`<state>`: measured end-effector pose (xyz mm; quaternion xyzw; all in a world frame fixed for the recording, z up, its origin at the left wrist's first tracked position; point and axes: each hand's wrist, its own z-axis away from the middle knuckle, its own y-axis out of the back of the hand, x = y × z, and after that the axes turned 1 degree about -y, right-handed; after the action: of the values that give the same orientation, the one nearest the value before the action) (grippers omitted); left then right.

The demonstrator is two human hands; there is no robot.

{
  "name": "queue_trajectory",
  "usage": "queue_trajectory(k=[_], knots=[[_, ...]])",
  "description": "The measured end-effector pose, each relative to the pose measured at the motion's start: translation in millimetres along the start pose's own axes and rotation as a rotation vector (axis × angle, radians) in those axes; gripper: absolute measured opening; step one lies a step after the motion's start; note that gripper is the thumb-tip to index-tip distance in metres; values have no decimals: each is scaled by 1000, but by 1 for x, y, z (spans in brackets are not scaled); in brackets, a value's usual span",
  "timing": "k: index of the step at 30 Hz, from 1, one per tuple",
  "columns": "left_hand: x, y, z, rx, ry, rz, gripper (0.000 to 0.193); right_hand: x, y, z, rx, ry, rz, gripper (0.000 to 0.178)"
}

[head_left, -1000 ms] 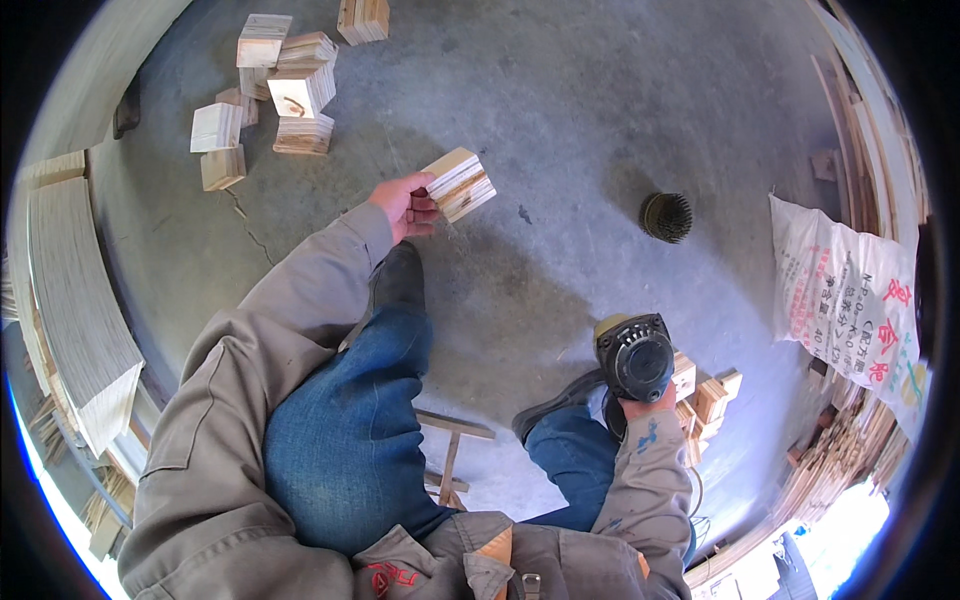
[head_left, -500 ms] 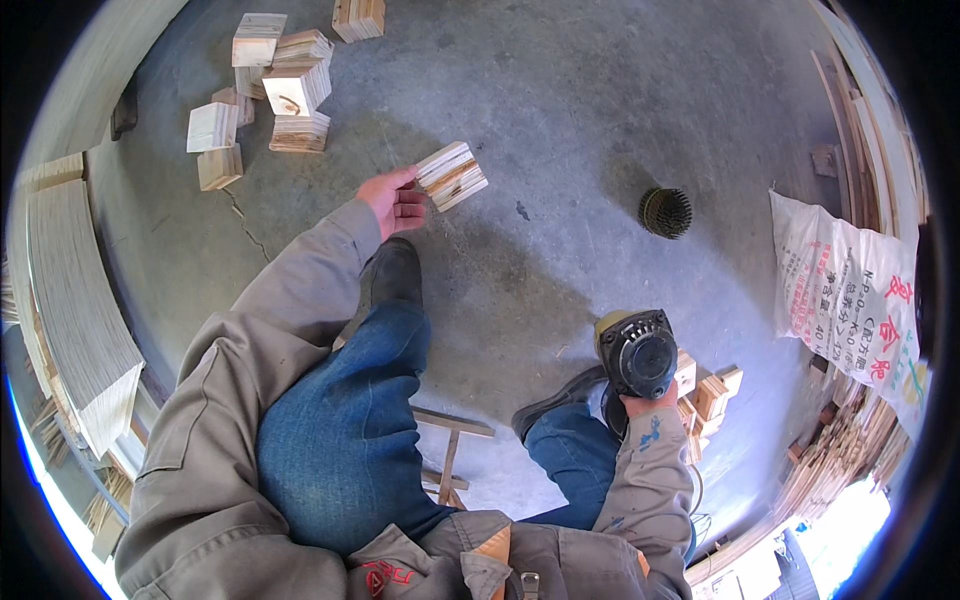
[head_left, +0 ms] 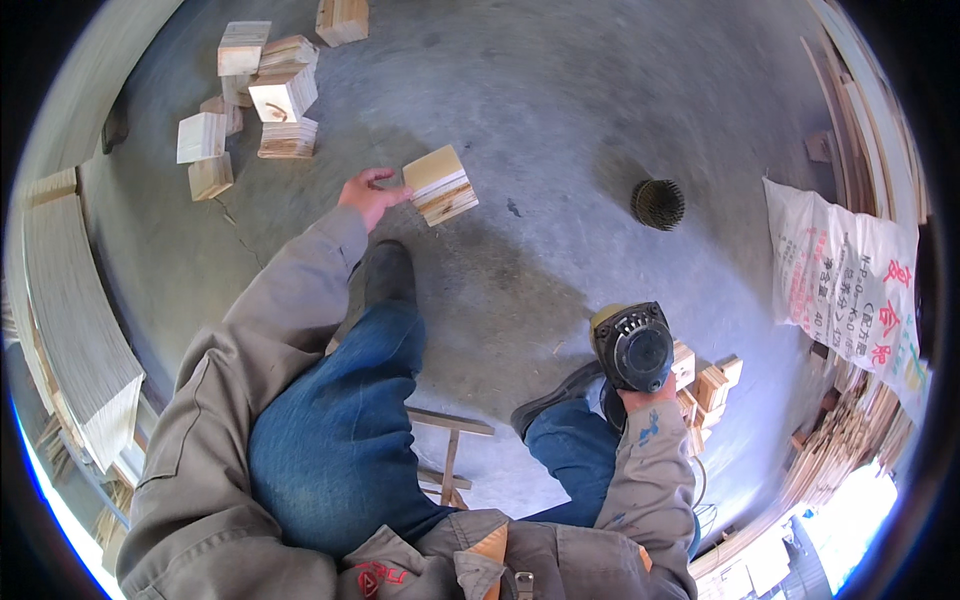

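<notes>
The left hand (head_left: pixel 370 198) is resting half open, fingertips (head_left: pixel 406 193) meeting the wooden block (head_left: pixel 440 187) without closing round it, just beyond the left shoe (head_left: pixel 390 272). The right hand (head_left: pixel 650 393) is clasping a black power tool (head_left: pixel 639 348); aiming it away from those fingertips looks wisest.

Bare, matt wood at eleven o'clock, that's the block (head_left: pixel 440 187), layered edges looking rough; smooth concrete floor (head_left: pixel 500 90) at twelve; bristling, dark metal coil (head_left: pixel 658 205) at two; crinkled plastic sack (head_left: pixel 810 265) at three; plastic-looking power tool (head_left: pixel 640 350) just past it; matt denim trousers (head_left: pixel 335 435) towards eight.
</notes>
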<state>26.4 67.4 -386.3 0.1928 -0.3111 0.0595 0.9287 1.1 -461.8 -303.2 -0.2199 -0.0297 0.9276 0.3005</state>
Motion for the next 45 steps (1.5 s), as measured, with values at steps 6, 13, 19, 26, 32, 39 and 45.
queue_trajectory(k=[6,13,19,26,32,39,45], knots=[[-30,-15,-21,-46,-374,-252,95,1,-9,1,-1,-14,-88,37],[17,-58,45,-65,-536,-936,118,0,-11,1,-3,-55,-123,35],[26,-81,39,-26,-447,-944,111,2,-16,9,19,-56,-114,36],[21,-37,10,-72,-697,-752,95,5,-3,1,45,-66,-103,38],[17,-6,-1,-78,-890,-641,94,-2,-15,6,37,-70,-180,39],[24,-7,9,-201,-824,-602,98,-7,-23,13,128,-82,-191,39],[14,-4,4,-254,-765,-466,100,-3,-27,14,108,-79,-176,39]])
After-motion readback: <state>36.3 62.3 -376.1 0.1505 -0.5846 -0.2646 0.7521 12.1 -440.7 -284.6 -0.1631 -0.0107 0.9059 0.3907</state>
